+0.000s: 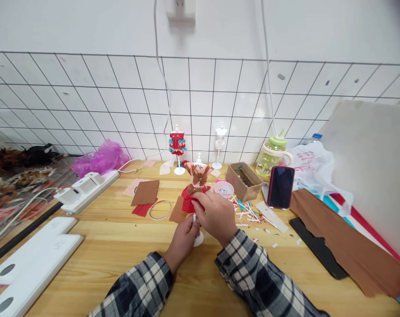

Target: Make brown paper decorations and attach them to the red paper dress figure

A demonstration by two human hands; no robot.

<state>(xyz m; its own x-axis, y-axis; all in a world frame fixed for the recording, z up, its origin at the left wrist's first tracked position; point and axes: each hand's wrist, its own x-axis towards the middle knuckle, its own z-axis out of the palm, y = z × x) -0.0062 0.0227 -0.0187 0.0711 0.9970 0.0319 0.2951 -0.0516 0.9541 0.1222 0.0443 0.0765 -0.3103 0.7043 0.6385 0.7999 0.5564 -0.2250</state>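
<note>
A small mannequin stand with a white base (199,240) stands in front of me, dressed in pink, brown and red crepe paper. A brown pleated bow (200,177) sits at its chest, above a red paper skirt (187,201). My left hand (181,240) is closed round the white pole under the skirt. From the right, my right hand (219,216) pinches the skirt's lower part; its fingertips are partly hidden. Close by lie a brown paper piece (178,210), a wire ring (160,210) and a pink bowl (224,189) of small bits.
Behind stand a mannequin in red (177,143) and a bare white mannequin (220,143). To the right are a cardboard box (244,190), a phone (281,186), a bottle (270,158), paper scraps (249,213) and brown paper (348,240). A power strip (89,190) lies left.
</note>
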